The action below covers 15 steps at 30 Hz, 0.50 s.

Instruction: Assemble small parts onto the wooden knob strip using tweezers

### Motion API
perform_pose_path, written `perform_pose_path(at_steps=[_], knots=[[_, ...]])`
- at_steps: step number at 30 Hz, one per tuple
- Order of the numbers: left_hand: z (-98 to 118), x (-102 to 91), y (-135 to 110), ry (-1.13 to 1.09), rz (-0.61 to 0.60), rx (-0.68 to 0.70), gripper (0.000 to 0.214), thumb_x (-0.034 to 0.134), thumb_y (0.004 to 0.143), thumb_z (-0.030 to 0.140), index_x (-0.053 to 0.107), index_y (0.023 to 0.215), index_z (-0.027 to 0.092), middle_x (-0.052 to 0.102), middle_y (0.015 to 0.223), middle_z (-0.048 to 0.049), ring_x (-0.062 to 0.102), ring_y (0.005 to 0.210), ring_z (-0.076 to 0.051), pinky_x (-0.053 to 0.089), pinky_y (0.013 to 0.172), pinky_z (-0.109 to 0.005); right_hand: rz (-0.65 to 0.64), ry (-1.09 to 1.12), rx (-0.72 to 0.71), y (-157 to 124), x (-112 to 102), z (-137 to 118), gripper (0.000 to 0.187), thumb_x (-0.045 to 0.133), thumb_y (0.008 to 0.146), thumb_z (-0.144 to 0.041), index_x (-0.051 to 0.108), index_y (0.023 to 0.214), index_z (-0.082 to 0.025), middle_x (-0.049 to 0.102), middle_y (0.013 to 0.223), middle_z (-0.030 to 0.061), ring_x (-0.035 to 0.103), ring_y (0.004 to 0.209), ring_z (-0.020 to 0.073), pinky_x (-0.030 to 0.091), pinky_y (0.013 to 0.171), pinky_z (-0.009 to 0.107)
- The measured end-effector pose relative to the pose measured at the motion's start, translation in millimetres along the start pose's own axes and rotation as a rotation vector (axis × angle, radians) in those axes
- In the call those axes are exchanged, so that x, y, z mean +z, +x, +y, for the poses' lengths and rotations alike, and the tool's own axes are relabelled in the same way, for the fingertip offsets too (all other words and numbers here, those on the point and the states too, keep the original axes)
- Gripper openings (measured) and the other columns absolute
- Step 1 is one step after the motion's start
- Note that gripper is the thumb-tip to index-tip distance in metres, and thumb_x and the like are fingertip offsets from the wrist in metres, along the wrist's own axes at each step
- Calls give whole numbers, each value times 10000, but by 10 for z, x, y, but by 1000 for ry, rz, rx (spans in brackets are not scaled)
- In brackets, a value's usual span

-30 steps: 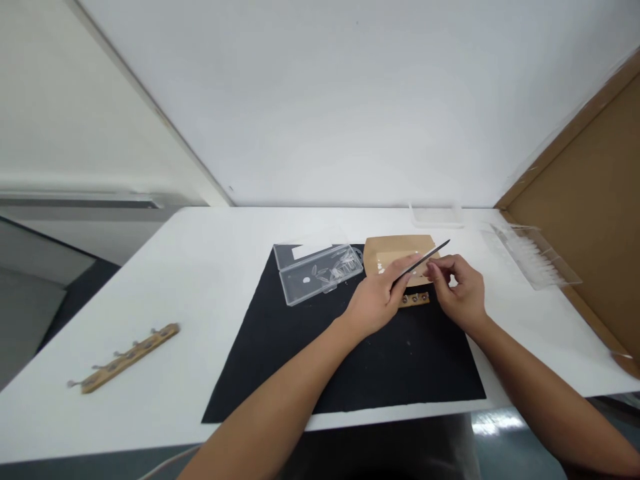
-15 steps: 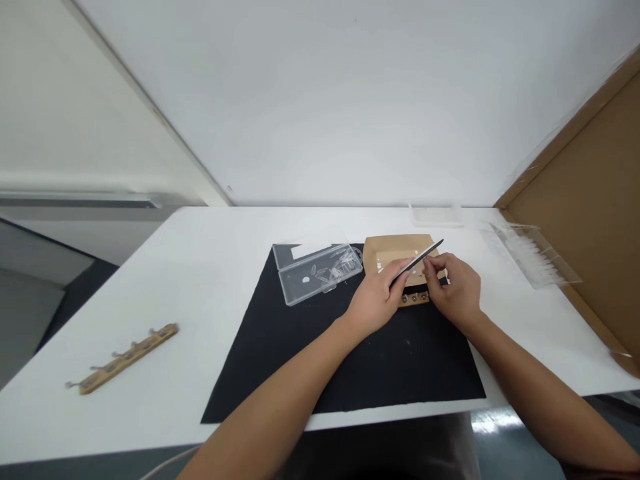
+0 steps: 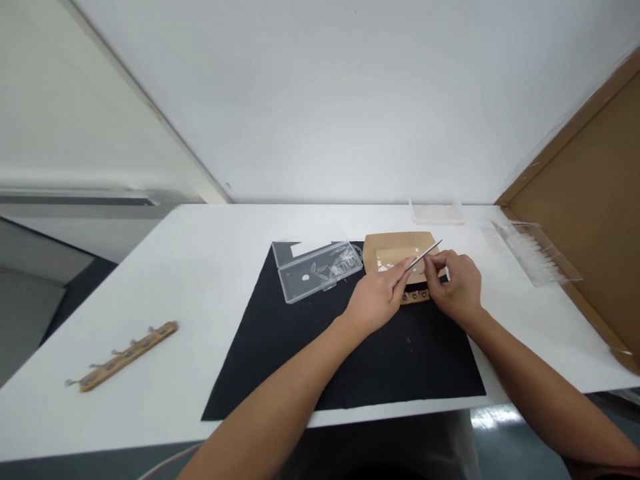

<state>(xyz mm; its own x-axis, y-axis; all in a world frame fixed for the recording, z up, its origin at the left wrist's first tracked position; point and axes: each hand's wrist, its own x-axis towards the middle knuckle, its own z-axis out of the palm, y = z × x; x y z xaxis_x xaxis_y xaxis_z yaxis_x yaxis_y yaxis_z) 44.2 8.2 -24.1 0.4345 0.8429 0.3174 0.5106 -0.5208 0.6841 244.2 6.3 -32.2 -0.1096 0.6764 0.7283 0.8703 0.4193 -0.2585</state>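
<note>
My left hand [image 3: 377, 298] is closed round a thin dark stick-like tool [image 3: 426, 254] that slants up to the right. My right hand [image 3: 454, 285] is pinched beside the tool's tip, fingers curled on something too small to make out. Both hands hover over a short wooden strip with metal studs [image 3: 415, 296] lying on a black mat [image 3: 350, 347]. Just behind them lies a brown paper card [image 3: 393, 247] with small pale pieces on it.
An open clear plastic case [image 3: 316, 270] with small clear pieces sits on the mat's far left. A second studded wooden strip [image 3: 123, 358] lies on the white table [image 3: 200, 267] at the left. Clear trays [image 3: 533, 252] and a brown board [image 3: 590, 200] stand at the right.
The tool's tip has dropped a little and swung closer to my right hand's fingers. My right hand has shifted slightly left toward the wooden strip.
</note>
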Motion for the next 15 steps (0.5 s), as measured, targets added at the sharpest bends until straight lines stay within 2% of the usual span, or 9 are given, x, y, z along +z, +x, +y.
perform_pose_path(at_steps=[3,8,13,15], knots=[[-28,14,9,26,-11,-2,424,422,1113,337,599,1487,242,752,1349,-49,762,1153,-239,602,1038,-361,-58,7,-33,-9,16,-1,195,612,1023,-302,572,844,-235,718,711,-13,657,618,176,426,741,371],[-33,27,18,51,9,-5,437,412,1117,349,577,1512,265,759,1335,-37,764,1140,-237,596,1043,-362,10,-15,11,-5,35,-19,180,630,1014,-288,579,853,-227,725,707,-19,678,626,173,413,770,375],[-28,20,18,52,8,-23,427,416,1111,354,602,1487,275,745,1364,-30,771,1113,-237,606,1005,-346,-74,64,-67,15,35,-41,176,628,1015,-292,583,858,-226,715,700,-25,654,594,159,410,754,368],[-28,19,21,51,5,-27,434,411,1112,351,590,1498,270,741,1370,-33,773,1105,-240,606,1000,-354,-51,49,-49,26,37,-40,166,637,1011,-293,592,866,-227,718,708,-26,665,609,165,406,765,373]])
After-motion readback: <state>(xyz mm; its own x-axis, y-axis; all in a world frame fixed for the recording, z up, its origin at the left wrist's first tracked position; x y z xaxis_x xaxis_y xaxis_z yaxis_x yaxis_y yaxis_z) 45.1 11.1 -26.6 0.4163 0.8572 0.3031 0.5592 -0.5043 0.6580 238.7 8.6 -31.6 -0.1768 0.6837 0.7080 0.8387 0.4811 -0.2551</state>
